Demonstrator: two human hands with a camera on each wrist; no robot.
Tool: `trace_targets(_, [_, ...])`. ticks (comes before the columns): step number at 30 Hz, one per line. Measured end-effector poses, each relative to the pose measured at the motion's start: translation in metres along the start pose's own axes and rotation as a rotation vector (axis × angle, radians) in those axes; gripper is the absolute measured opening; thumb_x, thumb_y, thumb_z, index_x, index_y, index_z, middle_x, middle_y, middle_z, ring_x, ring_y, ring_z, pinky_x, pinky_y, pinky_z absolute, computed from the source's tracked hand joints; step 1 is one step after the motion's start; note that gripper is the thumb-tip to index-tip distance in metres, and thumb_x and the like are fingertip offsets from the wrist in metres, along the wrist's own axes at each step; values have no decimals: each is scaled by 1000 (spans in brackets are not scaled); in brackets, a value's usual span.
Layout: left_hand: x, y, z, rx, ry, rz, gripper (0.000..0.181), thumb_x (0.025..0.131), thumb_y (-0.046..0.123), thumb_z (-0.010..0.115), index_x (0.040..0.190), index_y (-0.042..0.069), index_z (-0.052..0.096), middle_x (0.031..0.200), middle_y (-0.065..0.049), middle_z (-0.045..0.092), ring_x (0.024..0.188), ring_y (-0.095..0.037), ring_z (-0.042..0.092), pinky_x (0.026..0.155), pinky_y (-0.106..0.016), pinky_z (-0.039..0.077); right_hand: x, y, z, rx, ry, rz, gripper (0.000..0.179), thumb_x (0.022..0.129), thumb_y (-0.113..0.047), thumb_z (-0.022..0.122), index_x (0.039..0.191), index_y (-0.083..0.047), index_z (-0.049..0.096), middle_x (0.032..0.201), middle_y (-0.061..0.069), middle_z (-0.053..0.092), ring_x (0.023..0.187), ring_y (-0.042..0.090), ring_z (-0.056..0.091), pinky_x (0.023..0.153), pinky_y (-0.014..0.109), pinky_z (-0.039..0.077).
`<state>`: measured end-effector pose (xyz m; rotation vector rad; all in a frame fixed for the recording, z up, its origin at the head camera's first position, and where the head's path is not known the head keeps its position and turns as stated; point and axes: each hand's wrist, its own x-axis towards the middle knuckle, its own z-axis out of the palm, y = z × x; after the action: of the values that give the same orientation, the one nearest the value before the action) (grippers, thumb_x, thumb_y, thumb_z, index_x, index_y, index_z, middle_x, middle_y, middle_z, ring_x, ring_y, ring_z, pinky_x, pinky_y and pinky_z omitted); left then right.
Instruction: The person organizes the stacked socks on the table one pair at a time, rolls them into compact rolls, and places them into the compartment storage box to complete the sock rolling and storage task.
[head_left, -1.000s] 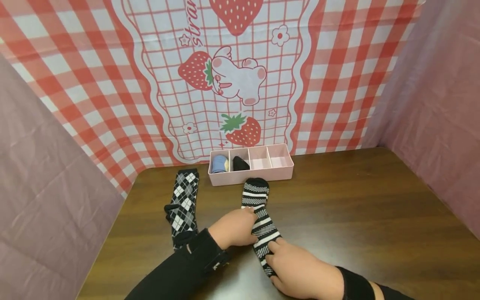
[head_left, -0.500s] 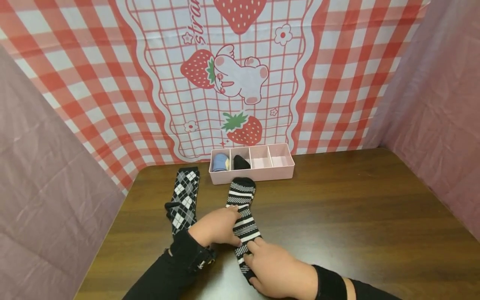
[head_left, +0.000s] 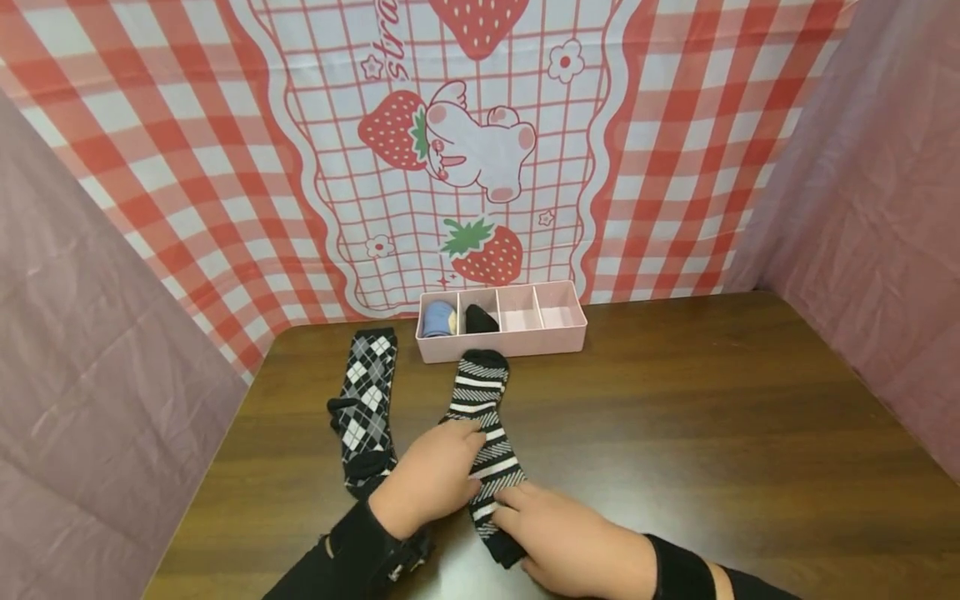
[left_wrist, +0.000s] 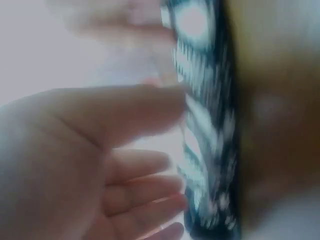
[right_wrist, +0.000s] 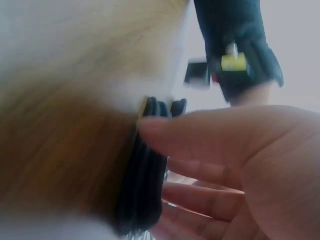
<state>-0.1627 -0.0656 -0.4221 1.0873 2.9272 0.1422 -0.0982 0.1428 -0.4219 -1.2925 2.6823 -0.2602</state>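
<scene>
The striped sock [head_left: 493, 454] lies on the table just in front of the box, farther to the left than it was a second ago: its far end now points at the second compartment instead of the divider beyond it. Since half a second ago it has scarcely shifted, yet its black near end shows more fully, the right hand [head_left: 573, 542] having slid a little to the right.

The sock is black with white bands and hatched greyish ones, bent partway along, black at both ends (layered, as the dark edges in the right wrist view show). Whether its far end touches the box, I cannot tell.

The left hand [head_left: 431, 475], slightly nearer the person than before, touches the sock's left edge with loosely extended fingers. The right hand rests at the near end, thumb and fingers extended against it; neither hand is clenched round the sock.

To the left lies an argyle sock [head_left: 369, 392], its black lower part visible again past the forearm. The pink box [head_left: 517, 344] holds a blue bundle [head_left: 438, 319] in the first compartment and a black bundle [head_left: 478, 319] in the second. Behind hangs a strawberry-printed cloth [head_left: 675, 167], over the far side of the wooden table [head_left: 712, 417].
</scene>
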Motion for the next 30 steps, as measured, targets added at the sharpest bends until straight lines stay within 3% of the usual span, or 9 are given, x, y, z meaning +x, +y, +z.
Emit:
trace_targets(5, [-28,22,3,-43,117,108,34,88,30,81,112,8,72,107,0,66,99,-14,63,85,-33,55,-3,7,2,-28,106,-21,30,79,-7,78,108,-11,71,111,-3,62,103,11,58,89,30,52])
trace_targets(10, [-43,35,6,-114,123,142,30,88,32,81,108,12,71,102,6,63,93,-7,59,80,-29,54,-1,11,4,-23,141,-7,27,78,-10,80,104,-12,73,106,-4,62,98,11,58,85,29,52])
trace_targets(20, [-46,43,12,-201,-21,55,38,85,38,85,110,14,69,100,10,58,93,-4,52,81,-25,51,2,9,12,-14,200,3,26,76,-7,76,101,-11,72,102,-6,62,97,11,56,84,28,52])
trace_targets(30, [-46,43,16,-165,17,88,33,79,33,88,100,15,71,96,11,56,88,-3,51,74,-22,49,2,9,12,15,240,3,13,80,-7,75,91,-12,71,94,-8,62,91,9,56,79,27,52])
